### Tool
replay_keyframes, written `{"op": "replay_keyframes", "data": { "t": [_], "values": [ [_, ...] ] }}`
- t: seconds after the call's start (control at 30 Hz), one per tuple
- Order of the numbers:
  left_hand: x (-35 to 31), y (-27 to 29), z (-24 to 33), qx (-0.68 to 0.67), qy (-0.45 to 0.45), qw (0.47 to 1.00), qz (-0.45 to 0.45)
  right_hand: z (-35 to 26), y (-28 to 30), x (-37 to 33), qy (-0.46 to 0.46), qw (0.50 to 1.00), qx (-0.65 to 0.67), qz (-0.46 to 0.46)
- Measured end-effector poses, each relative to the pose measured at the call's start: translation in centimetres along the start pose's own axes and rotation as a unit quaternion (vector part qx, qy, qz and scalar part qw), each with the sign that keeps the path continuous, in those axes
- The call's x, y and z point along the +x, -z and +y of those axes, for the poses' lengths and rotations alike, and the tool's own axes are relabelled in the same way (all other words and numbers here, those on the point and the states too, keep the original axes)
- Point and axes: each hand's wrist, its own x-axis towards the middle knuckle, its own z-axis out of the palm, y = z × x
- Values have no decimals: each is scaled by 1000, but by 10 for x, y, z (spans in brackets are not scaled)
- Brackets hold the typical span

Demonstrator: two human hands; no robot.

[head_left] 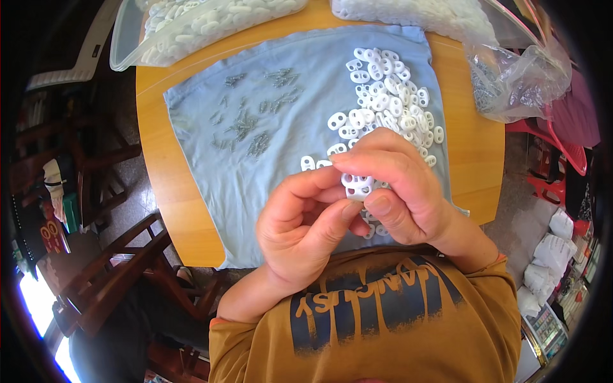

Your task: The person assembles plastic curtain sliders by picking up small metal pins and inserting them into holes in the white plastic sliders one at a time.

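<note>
Between the fingertips of both hands is a white two-hole plastic cord lock (357, 187), its holes facing up toward me. My left hand (306, 220) pinches it from the left with thumb and fingers. From the right, my right hand (405, 185) closes on it, index finger across the top and thumb low at the side. Beyond the hands lies a pile of white cord lock parts (389, 102), partly hidden by my right hand. Small metal springs (242, 124) lie scattered in loose groups on the left half of the blue cloth (211, 169).
The cloth covers most of a wooden table (153, 121). At the far edge stand a clear plastic bin (128, 51) of white parts and a second bin (415, 16). A clear plastic bag (520, 80) sits at the right. Wooden chairs (121, 268) are at the left.
</note>
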Motion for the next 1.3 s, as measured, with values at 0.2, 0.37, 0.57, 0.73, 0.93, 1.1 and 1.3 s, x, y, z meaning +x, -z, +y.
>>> {"op": "replay_keyframes", "data": {
  "t": [0.2, 0.37, 0.57, 0.73, 0.93, 1.1, 1.3],
  "values": [
    [-1, -1, -4, 3, -15, 1000, 5, 2, -6, -4, 10, 999, 19, 29],
    [-1, -2, -2, 43, -10, 999, 12, 6, -8, -6, 19, 999, 18, 34],
    [-2, -3, -2, 65, -17, 998, 8, 7, -12, -7, 33, 998, 12, 56],
    [-3, -5, -4, 74, -20, 997, 13, 10, -17, -10, 51, 995, 17, 87],
    [-6, -8, -8, 119, -34, 992, 28, 13, -21, -16, 57, 993, 57, 87],
    [-5, -6, -7, 160, -53, 985, 19, 13, -21, -14, 48, 992, 61, 99],
    [2, -3, 0, 111, -36, 993, 2, 12, -18, -7, 54, 993, 37, 98]
  ]
}}
